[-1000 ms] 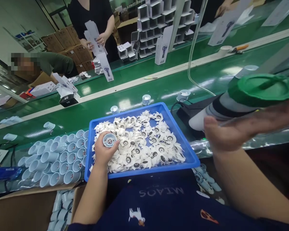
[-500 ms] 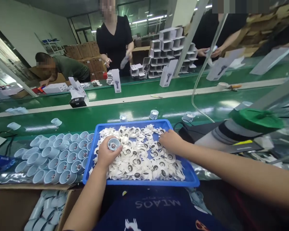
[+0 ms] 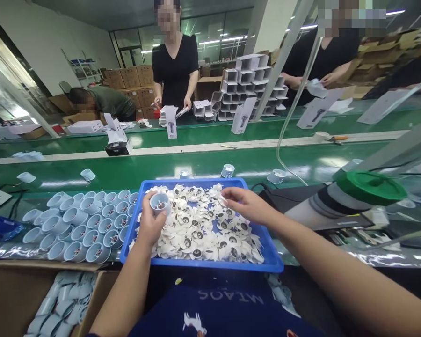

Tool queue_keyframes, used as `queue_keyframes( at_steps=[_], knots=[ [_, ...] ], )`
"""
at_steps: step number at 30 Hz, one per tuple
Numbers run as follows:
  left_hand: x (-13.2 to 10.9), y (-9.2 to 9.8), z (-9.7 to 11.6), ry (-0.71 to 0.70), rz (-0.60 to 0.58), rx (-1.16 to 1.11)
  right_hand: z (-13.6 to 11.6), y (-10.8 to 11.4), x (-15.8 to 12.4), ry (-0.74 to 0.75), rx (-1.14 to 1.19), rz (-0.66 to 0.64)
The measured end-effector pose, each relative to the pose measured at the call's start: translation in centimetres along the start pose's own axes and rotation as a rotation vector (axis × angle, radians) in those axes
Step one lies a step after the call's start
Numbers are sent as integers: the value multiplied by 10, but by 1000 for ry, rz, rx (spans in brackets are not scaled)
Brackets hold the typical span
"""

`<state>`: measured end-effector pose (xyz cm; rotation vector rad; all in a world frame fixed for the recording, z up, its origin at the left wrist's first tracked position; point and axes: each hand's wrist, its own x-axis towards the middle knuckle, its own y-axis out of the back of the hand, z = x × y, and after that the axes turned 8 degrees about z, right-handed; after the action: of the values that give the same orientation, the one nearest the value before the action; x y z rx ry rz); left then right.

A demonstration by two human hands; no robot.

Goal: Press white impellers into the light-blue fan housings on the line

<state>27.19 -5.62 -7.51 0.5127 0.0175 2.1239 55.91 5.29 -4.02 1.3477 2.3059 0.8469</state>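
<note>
My left hand [image 3: 150,222] is wrapped around a light blue cup-shaped housing [image 3: 160,204], its opening turned up toward me with small red and white parts inside. It is held over the left side of a blue tray [image 3: 201,267]. Heaped in this tray are many white fan wheels [image 3: 196,234], several showing dark round hubs. Over the tray's right back part, my right hand [image 3: 247,203] has its fingers pinched at a white fan wheel [image 3: 225,200], mostly covered by the fingertips.
Rows of light blue housings [image 3: 91,220] stand left of the tray. A cardboard box [image 3: 101,290] below holds more. A green-topped cylinder [image 3: 372,187] leans at right. Beyond the green conveyor [image 3: 203,161], people work beside stacked white boxes [image 3: 249,77].
My right hand has lifted off the heap and moved left, toward the housing. My left hand has tilted the housing, showing more of its side. Across the belt, a person's hands have lowered.
</note>
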Motion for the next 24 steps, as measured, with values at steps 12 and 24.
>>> queue_keyframes(
  at_steps=[12, 24],
  knots=[
    [-28, -10, 58, -353, -466, 171, -36, -38, -45, -203, 1215, -262],
    [-41, -26, 59, -592, -364, 338, -43, -39, -53, 456, 163, 173]
  ],
)
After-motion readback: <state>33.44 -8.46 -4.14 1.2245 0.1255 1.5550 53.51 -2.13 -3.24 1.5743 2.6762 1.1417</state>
